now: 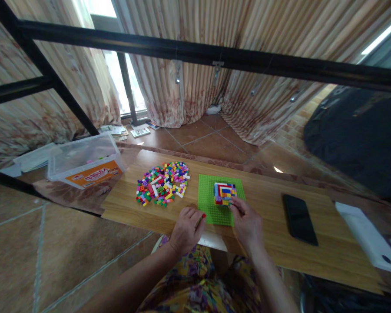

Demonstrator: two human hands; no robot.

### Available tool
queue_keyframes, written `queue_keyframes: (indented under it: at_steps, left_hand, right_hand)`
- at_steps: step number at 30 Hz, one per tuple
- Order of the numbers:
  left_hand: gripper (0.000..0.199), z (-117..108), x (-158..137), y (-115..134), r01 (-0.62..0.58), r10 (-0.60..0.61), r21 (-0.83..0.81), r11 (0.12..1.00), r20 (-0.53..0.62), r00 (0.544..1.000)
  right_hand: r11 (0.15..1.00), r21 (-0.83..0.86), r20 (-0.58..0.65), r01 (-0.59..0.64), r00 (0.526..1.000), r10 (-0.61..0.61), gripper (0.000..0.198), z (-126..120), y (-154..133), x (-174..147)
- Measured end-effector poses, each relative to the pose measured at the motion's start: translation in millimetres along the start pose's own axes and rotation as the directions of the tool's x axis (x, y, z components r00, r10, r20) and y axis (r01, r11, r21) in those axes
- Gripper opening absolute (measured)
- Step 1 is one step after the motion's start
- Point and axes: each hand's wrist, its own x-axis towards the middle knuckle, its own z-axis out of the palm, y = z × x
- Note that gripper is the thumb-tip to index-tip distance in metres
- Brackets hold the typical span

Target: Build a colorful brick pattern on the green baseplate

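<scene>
A green studded baseplate (pixel 206 191) lies on the wooden board, and a squarish block of multicoloured toy bricks (pixel 224 191) is built up on it. My right hand (pixel 248 224) reaches over the plate's right side. Its thumb and forefinger are pinched at the block's near right corner, where a bit of green brick shows at the fingertips. Close to the plate's lower left edge rests my left hand (pixel 187 230), fingers curled. A small red brick (pixel 203 215) shows at its thumb tip. Left of the plate is a spread pile of loose bricks (pixel 163 182) in many colours.
A black phone (pixel 299 219) lies on the wooden board (pixel 263 208) to the right, with a white box (pixel 368 234) beyond it. At the left stands a clear plastic bin (pixel 84 158) with an orange label. A black metal rail (pixel 195 48) crosses above, before curtains.
</scene>
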Motion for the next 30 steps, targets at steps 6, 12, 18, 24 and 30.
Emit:
queue_keyframes:
  at_steps: [6, 12, 18, 24, 30]
  left_hand:
    - [0.012, -1.3, 1.0, 1.4, 0.006, -0.006, 0.006, 1.0, 0.029, 1.0]
    - [0.013, -3.1, 2.6, 3.3, -0.007, 0.007, 0.01, 1.0, 0.028, 1.0]
    - [0.013, -3.3, 2.6, 3.7, -0.009, 0.008, 0.019, 1.0, 0.028, 1.0]
    - [0.015, -4.1, 2.9, 5.6, -0.008, 0.008, 0.013, 1.0, 0.039, 0.999]
    - [0.016, -4.8, 3.3, 7.3, -0.002, 0.001, 0.027, 1.0, 0.048, 0.999]
  right_hand:
    - [0.959, -0.27, -0.031, 0.082, 0.995, -0.094, 0.033, -28.4, 4.7, 29.3]
    - [0.916, -0.4, 0.037, 0.034, 0.999, -0.021, 0.034, -23.8, 9.3, 47.4]
    - [0.874, -0.467, 0.216, 0.131, 0.976, -0.03, 0.021, -28.0, 12.0, 69.8]
    - [0.81, -0.559, 0.39, 0.176, 0.918, 0.069, 0.02, -32.7, 3.6, 89.8]
    - [0.698, -0.636, 0.512, 0.329, 0.857, 0.062, 0.023, -31.1, -6.0, 100.0]
